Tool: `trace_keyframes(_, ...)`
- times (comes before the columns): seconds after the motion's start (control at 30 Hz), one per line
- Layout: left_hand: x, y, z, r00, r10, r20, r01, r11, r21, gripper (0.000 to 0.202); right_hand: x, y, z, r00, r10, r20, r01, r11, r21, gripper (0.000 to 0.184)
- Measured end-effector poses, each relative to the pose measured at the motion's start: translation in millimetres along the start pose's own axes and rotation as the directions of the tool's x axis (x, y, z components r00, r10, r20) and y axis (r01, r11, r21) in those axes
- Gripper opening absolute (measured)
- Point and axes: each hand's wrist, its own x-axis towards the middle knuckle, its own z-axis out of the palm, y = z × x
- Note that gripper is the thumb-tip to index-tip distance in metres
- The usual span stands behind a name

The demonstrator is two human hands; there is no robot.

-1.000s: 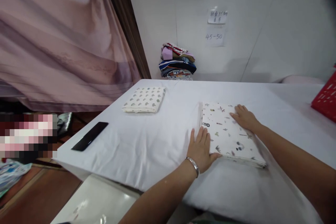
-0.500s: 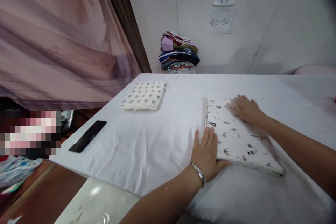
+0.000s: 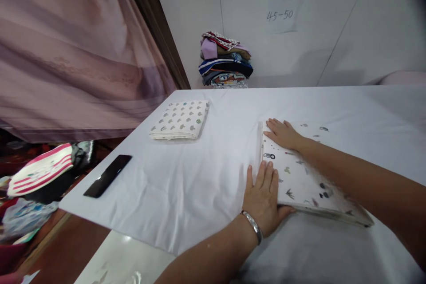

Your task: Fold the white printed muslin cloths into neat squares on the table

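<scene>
Open flat and gripping nothing, the left hand touched the folded cloth at its near-left corner, the right hand its far-left, long axis unclear

white cloth | small scattered prints | folded | flat on table

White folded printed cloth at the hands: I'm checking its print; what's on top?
On the cloth, the right hand lies by the far left corner; the left hand overlaps the near one. Print beneath hands and right forearm is hidden.
</scene>
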Motion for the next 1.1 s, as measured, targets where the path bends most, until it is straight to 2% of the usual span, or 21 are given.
trace_keyframes(0.2,0,0,0.6,1.0,0.0,-0.007,0.0,1.0,-0.011,0.072,-2,-17,-3,0.998,-0.057,-0.029,0.057,0.998,-0.003,0.062)
trace_keyframes(0.43,0,1,1.5,1.0,-0.011,-0.014,0.011,1.0,0.001,0.074,-10,-26,-10,0.999,-0.046,-0.021,0.047,0.999,0.019,0.059)
trace_keyframes(0.57,0,1,2.2,0.999,-0.025,-0.022,0.025,1.0,0.005,0.08,-43,-30,-20,0.996,-0.081,-0.029,0.082,0.995,0.06,0.059)
trace_keyframes(0.7,0,0,4.6,1.0,-0.021,-0.02,0.021,1.0,-0.008,0.082,-100,-31,-26,0.989,-0.146,-0.03,0.149,0.984,0.096,0.057)
trace_keyframes(0.87,-1,-1,8.2,0.999,-0.013,-0.032,0.012,1.0,-0.024,0.08,-166,-37,-24,0.984,-0.172,0.035,0.168,0.98,0.11,0.059)
trace_keyframes(1.0,-1,0,9.7,0.999,-0.019,-0.048,0.019,1.0,-0.012,0.076,-182,-45,-17,0.984,-0.173,0.046,0.17,0.984,0.06,0.058)
trace_keyframes(1.1,-2,0,10.8,0.998,-0.028,-0.061,0.028,1.0,-0.002,0.076,-184,-51,-15,0.983,-0.177,-0.038,0.177,0.984,-0.008,0.059)
